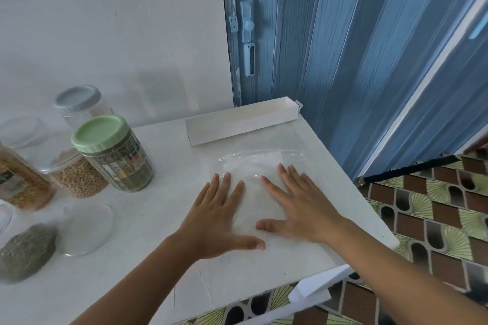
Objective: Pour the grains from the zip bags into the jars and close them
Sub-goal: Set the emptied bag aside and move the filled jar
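Hands flat on an empty clear zip bag (253,163) lying on the white table (148,266), near its right edge. I see my left hand (219,216) and right hand (298,206) side by side, fingers straight and spread, palms down, pressing the plastic, gripping nothing. Just behind the bag lies a long white open box (237,124), against the wall and the blue folding door (343,47). Well to the left stand the jars: a green-lidded jar (116,155) of dark green grains, a grey-lidded jar (79,105) behind it that looks empty, a lidless jar of pale beans (79,179) and an orange-grain jar (21,182) at the frame edge. In front of those lie a loose clear lid (87,229) and a full bag of green grains (26,253). Nothing sits between my hands and the jars.
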`<move>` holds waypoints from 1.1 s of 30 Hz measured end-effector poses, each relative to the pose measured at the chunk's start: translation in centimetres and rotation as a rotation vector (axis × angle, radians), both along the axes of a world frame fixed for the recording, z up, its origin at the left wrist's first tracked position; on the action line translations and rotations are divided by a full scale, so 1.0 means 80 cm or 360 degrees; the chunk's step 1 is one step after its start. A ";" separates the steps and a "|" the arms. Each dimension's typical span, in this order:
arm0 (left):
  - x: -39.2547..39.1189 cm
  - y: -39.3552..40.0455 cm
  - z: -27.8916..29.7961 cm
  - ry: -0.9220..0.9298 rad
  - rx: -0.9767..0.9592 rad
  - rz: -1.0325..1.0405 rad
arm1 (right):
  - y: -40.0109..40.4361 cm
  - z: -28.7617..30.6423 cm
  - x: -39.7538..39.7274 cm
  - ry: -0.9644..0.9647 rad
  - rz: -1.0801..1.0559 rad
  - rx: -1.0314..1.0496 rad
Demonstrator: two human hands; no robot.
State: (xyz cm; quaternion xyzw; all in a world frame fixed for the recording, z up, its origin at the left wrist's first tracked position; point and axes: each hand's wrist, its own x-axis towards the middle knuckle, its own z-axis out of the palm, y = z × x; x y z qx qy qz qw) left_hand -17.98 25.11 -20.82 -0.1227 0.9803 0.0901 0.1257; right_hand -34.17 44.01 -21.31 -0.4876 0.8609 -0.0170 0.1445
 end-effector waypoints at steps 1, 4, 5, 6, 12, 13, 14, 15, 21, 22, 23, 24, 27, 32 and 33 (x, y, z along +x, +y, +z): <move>0.000 0.000 -0.001 0.0003 -0.0008 -0.0002 | 0.001 0.000 0.000 0.0009 0.0005 0.0000; -0.001 -0.001 -0.004 0.0034 -0.0003 0.0004 | 0.002 0.002 0.002 0.0026 0.0004 -0.0004; -0.002 -0.001 -0.006 0.0042 -0.0003 0.0002 | 0.002 0.003 0.002 0.0032 0.0001 -0.0002; -0.002 -0.001 -0.007 0.0045 -0.0005 -0.0002 | 0.002 0.003 0.003 0.0037 0.0000 0.0004; -0.002 -0.002 -0.007 0.0056 0.0011 -0.0014 | 0.002 0.003 0.004 0.0028 -0.0018 0.0023; -0.003 -0.002 -0.008 0.0059 0.0015 -0.0011 | 0.002 0.003 0.004 0.0031 -0.0019 0.0025; -0.003 -0.002 -0.008 0.0062 0.0017 -0.0007 | 0.002 0.002 0.004 0.0035 -0.0020 0.0026; -0.003 -0.002 -0.009 0.0062 0.0016 -0.0004 | 0.002 0.001 0.004 0.0039 -0.0023 0.0024; -0.003 -0.001 -0.009 0.0057 0.0005 0.0004 | 0.002 0.001 0.004 0.0068 -0.0019 0.0013; -0.003 -0.001 -0.009 0.0054 0.0000 0.0001 | 0.002 0.001 0.005 0.0069 -0.0020 0.0010; -0.003 -0.002 -0.009 0.0052 -0.0004 -0.0002 | 0.002 0.001 0.005 0.0068 -0.0023 0.0007; -0.003 -0.002 -0.009 0.0050 -0.0004 -0.0005 | 0.003 0.000 0.005 0.0066 -0.0026 0.0006; -0.001 -0.001 -0.007 0.0050 0.0012 -0.0004 | 0.003 -0.001 0.005 0.0075 -0.0030 0.0013; 0.005 -0.003 0.005 0.0117 0.0191 0.0059 | -0.001 0.010 0.003 0.0029 -0.0008 0.0131; 0.011 -0.003 0.010 0.0176 0.0258 0.0089 | -0.002 0.013 0.003 -0.0007 -0.0002 0.0173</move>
